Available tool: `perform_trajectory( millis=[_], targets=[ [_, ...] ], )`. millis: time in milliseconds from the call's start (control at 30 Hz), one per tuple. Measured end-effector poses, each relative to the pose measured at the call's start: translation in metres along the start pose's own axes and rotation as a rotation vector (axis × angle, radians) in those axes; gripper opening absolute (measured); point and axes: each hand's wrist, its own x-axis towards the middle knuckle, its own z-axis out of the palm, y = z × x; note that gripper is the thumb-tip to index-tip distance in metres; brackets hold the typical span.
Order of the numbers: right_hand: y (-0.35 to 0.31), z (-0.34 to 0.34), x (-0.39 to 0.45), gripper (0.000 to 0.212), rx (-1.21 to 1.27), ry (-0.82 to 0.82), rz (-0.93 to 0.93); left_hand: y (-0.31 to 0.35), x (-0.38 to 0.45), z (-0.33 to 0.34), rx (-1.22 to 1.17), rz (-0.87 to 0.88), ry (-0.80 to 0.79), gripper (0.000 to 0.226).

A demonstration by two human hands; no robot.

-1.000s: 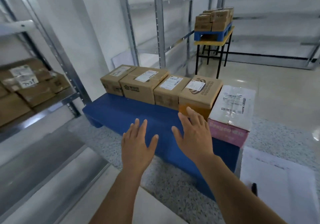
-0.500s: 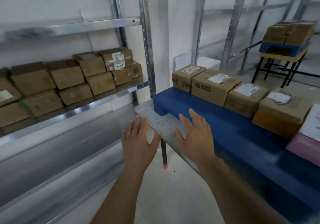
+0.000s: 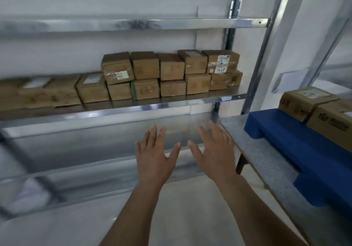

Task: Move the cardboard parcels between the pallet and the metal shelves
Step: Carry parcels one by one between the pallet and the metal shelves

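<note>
- Two bare hands reach forward side by side at the lower middle of the view, palms down, fingers straight and spread, holding nothing. The left hand (image 3: 155, 160) and the right hand (image 3: 214, 155) are a little apart and touch no parcel.
- The cardboard parcels on the shelf (image 3: 171, 74) lie ahead of and above the hands, beyond the fingertips. They stand on the middle metal shelf (image 3: 122, 110), whose long front edge runs left to right across the view.
- The row of parcels follows that same left-to-right line. The centre and right part is stacked two high; further left the boxes lie one high and are blurred.
- Both hands look about equally far from the stacked boxes; the left one sits under the stack's middle, the right one under its right end.
- The parcels are plain brown boxes. Several carry white labels, one at the upper right has handwriting, and one on the lower row shows a green strip on its left edge.
- More parcels on the pallet (image 3: 314, 106) sit to the right, nearer the right hand, on a blue pallet (image 3: 297, 141) that rests on a grey speckled bench (image 3: 253, 144).
- Judging from the aim of the hands, the next reach likely goes up and forward to the shelf stack.
</note>
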Motion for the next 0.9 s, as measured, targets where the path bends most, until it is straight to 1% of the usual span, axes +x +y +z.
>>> perform_trajectory(
  millis=[200, 400, 500, 633, 767, 900],
  targets=[
    [-0.061, 0.035, 0.029, 0.064, 0.087, -0.087, -0.161, -0.059, 0.002, -0.024, 0.053, -0.164, 0.087, 0.069],
    [-0.106, 0.076, 0.077, 0.064, 0.104, -0.113, -0.278, -0.108, 0.034, -0.031, 0.127, -0.251, 0.137, 0.077],
    [-0.118, 0.093, 0.111, 0.063, 0.107, -0.101, -0.298, -0.122, 0.067, -0.027, 0.154, -0.26, 0.145, 0.081],
    [-0.119, 0.106, 0.165, 0.062, 0.132, -0.06, -0.304, -0.128, 0.128, -0.016, 0.129, -0.234, 0.16, 0.08],
    [-0.113, 0.115, 0.221, 0.064, 0.14, -0.08, -0.291, -0.13, 0.179, 0.0, 0.12, -0.192, 0.159, 0.081],
    [-0.117, 0.125, 0.267, 0.066, 0.186, -0.079, -0.278, -0.141, 0.222, 0.009, 0.111, -0.188, 0.166, 0.082]
  ],
)
